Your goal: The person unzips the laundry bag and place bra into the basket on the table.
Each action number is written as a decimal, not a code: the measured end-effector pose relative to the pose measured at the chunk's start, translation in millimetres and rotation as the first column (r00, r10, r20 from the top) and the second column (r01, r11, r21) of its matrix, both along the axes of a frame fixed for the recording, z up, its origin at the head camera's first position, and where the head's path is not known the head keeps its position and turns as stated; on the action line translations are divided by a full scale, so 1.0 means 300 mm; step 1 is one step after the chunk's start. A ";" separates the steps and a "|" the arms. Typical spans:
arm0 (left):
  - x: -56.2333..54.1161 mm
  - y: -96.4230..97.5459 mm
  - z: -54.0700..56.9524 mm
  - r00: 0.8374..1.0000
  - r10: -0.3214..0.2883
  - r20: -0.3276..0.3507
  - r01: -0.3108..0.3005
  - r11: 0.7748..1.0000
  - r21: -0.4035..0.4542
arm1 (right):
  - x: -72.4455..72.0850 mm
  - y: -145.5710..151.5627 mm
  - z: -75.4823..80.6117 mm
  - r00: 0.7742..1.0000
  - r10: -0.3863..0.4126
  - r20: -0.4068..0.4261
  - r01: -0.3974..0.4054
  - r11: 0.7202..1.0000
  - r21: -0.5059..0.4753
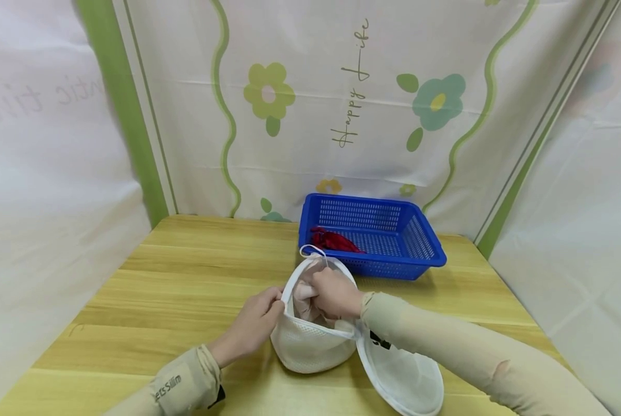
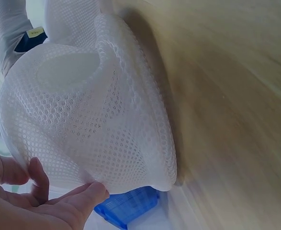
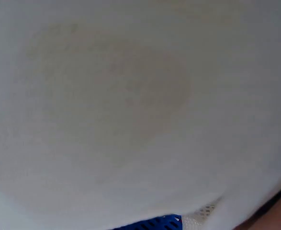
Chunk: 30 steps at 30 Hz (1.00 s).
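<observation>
A white mesh laundry bag point(image 1: 315, 349) stands on the table with its round mouth facing up and its lid point(image 1: 409, 378) folded out to the right. My left hand point(image 1: 253, 323) pinches the left side of the rim between thumb and fingers, and the left wrist view shows the thumb pressed to the mesh point(image 2: 116, 120). Inside the mouth, my right hand point(image 1: 336, 294) grips a pale pink cloth point(image 1: 304, 294); the fingertips are partly hidden. Blurred white fabric point(image 3: 106, 120) fills most of the right wrist view.
Just behind the bag, a blue plastic basket point(image 1: 430, 254) holds a dark red cloth point(image 1: 338, 241). A thin white loop point(image 1: 310, 248) sticks up from the bag's back rim. Printed curtains point(image 1: 300, 156) close off the back and both sides of the wooden table point(image 1: 185, 289).
</observation>
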<state>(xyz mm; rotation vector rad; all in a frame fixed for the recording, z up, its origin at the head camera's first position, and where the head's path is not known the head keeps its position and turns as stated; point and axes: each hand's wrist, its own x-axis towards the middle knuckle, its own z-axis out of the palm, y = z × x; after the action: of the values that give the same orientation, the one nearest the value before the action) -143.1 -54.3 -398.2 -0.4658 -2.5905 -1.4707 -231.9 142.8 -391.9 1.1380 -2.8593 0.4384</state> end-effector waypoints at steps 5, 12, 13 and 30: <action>-0.001 -0.002 -0.002 1.000 0.000 -0.005 0.000 1.000 0.005 | 0.002 0.009 0.028 0.999 -0.003 0.051 0.005 0.999 -0.041; -0.002 -0.003 -0.007 1.000 0.003 -0.023 -0.003 1.000 0.002 | 0.020 0.018 0.052 0.999 0.053 -0.011 -0.054 0.991 -0.121; -0.002 -0.004 -0.008 1.000 0.003 -0.024 -0.003 1.000 0.003 | 0.022 0.020 0.053 0.998 0.064 -0.025 -0.066 0.990 -0.125; 0.001 -0.009 -0.006 1.000 0.011 -0.017 -0.011 1.000 0.003 | 0.035 0.047 0.103 0.993 0.116 -0.004 -0.114 0.960 -0.256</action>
<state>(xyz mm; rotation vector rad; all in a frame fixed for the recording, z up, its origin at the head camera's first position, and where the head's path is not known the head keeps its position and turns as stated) -143.0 -57.1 -399.9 -0.4609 -2.5736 -1.4611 -221.2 157.0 -361.0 1.2572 -2.6523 0.7950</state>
